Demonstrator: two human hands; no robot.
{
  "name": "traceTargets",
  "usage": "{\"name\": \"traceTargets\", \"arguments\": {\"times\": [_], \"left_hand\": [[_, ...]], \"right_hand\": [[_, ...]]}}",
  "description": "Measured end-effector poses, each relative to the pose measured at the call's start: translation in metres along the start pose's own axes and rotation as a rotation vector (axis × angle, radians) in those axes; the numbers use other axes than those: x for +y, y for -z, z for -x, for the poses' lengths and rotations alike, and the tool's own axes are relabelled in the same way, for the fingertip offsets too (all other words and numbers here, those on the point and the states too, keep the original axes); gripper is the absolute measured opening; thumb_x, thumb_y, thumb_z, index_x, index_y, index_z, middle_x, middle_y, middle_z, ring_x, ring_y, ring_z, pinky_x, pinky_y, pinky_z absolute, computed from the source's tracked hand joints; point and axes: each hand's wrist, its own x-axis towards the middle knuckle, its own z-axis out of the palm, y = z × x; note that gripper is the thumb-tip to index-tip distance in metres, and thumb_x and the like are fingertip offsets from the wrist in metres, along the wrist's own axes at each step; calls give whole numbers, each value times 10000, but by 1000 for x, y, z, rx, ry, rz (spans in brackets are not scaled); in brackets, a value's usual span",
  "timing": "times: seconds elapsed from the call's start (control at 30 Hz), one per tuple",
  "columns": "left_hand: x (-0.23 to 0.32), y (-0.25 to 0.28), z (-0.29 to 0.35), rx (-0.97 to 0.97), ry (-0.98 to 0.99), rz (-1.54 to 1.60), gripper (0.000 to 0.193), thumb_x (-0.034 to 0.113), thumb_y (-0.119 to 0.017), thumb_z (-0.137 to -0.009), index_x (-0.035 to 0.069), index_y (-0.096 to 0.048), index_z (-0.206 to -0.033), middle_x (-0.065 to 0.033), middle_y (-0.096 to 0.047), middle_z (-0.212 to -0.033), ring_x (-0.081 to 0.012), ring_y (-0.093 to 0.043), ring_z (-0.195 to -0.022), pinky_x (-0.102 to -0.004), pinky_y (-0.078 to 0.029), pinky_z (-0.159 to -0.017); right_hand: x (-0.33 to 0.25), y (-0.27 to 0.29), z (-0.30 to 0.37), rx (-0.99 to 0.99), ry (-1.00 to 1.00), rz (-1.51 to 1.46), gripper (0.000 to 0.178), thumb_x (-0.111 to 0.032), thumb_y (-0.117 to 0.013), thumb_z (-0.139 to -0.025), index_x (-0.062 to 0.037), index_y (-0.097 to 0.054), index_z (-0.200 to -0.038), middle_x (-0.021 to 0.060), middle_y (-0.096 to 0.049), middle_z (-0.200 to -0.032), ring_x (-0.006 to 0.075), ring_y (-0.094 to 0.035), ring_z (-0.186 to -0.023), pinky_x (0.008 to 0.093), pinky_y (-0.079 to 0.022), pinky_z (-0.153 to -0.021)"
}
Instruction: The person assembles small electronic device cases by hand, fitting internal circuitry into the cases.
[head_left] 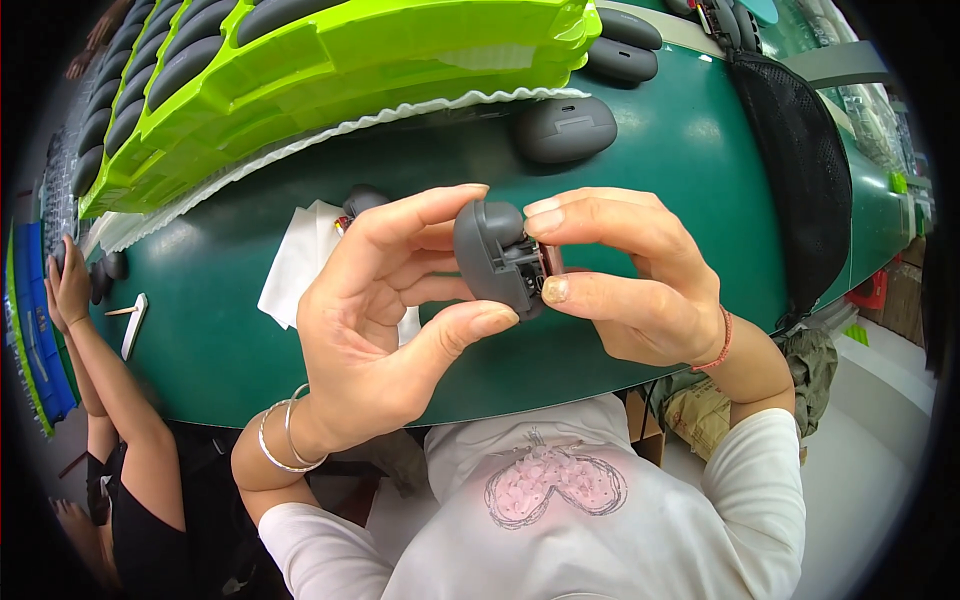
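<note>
Between both hands, above the table, is a dark grey earbud charging case shell (487,262) with its inner parts exposed on the right side. My left hand (385,310) grips its outer edge, thumb below and index finger above. With thumb and index finger, my right hand (625,275) pinches a small reddish-brown part (551,260) at the shell's open side. How far that part sits inside the shell is hidden by my fingertips. Behind my left hand, a white cloth (296,262) lies on the table beside another dark grey piece (364,199), partly covered.
Bright green trays (350,80) full of dark grey cases stand at the far left over white padding. One closed case (566,130) rests on the green table (440,385), with more behind it. A black mesh bag (800,180) lies right. Another person's hand (70,285) is at left.
</note>
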Motion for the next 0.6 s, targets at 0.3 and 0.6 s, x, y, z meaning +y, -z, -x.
{"name": "traceTargets", "arguments": {"times": [0.3, 0.6], "left_hand": [[3, 3, -4, 9, 125, 134, 700, 98, -785, -774, -66, -402, -1336, -149, -574, -1169, -195, -606, -1067, -321, -506, -939], [2, 2, -3, -18, 97, 241, 548, -17, -707, -823, -78, -435, -1295, -158, -586, -1144, -198, -600, -1054, -323, -535, -885]], "right_hand": [[5, -4, 2, 27, 0, -13, 379, 36, -734, -686, -16, -635, -1048, 176, -615, -1099, 297, -622, -929, 367, -531, -765], [-1, -2, 0, 21, -132, -93, 463, -3, -788, -652, -12, -617, -1082, 173, -626, -1070, 289, -627, -908, 349, -541, -752]]}}
